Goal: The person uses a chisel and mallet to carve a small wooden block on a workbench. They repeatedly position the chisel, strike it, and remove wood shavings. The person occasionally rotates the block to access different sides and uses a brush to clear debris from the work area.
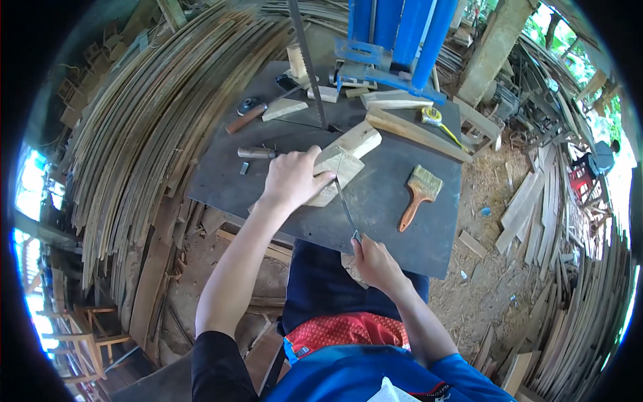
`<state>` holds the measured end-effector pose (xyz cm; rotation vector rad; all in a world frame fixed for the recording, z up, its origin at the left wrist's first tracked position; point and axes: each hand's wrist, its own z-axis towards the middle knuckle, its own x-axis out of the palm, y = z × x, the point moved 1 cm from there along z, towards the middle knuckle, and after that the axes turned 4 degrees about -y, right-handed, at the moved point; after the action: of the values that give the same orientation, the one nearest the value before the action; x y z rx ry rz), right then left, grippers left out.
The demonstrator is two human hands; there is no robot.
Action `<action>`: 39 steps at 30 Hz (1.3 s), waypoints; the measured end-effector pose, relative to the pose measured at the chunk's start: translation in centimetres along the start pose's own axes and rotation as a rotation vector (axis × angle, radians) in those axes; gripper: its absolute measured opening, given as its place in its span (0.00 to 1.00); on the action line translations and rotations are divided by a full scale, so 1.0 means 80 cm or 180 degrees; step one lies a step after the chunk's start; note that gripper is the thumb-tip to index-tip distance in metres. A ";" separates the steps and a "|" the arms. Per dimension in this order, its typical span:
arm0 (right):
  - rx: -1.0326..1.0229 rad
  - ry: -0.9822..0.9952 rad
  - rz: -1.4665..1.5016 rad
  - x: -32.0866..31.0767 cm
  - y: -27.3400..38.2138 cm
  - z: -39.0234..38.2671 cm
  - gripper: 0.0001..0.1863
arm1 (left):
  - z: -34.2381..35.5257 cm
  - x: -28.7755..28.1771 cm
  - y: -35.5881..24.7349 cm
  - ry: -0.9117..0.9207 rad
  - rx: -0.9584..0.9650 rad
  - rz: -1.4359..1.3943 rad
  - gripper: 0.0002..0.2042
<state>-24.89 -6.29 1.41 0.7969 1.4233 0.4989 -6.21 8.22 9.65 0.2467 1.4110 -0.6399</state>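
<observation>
My left hand (pixel 291 175) presses and grips a pale wooden block (pixel 345 171) on the dark table, with the thumb along its near side. My right hand (pixel 376 262) is closed round the handle of a hand saw (pixel 346 208). The saw's thin dark blade is seen nearly edge-on and reaches up to the block beside my left thumb. A second pale wood piece (pixel 364 139) lies against the block's far side. Left of my left hand are a wooden tool handle (pixel 256 153) and a small metal piece (pixel 244 168).
A toothed upright blade (pixel 308 63) meets the dark table (pixel 301 224) near blue machinery (pixel 395 40). A wooden-handled brush (pixel 420 194), yellow tape measure (pixel 433 116), long wood strip (pixel 418 135) and brown-handled tool (pixel 246 118) lie on it. Stacked boards (pixel 154 127) stand left.
</observation>
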 end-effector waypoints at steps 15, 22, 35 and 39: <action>-0.0386 -0.0206 -0.0063 0.004 -0.037 -0.010 0.17 | -0.016 0.005 0.010 -0.0376 0.0024 -0.0181 0.24; -0.0504 -0.0287 -0.0271 0.030 -0.013 0.075 0.18 | -0.025 0.010 -0.019 -0.0337 0.0241 -0.0103 0.23; -0.0277 -0.0189 -0.0319 0.011 0.008 0.030 0.20 | -0.024 0.009 -0.012 0.0078 0.0635 -0.0049 0.24; -0.0143 -0.0272 -0.0079 0.021 -0.001 0.052 0.20 | -0.032 0.005 -0.020 -0.0139 0.0524 0.0071 0.25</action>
<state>-20.66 -5.92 0.06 0.7551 1.3372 0.4708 -9.19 8.16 9.14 0.3759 1.3134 -0.7399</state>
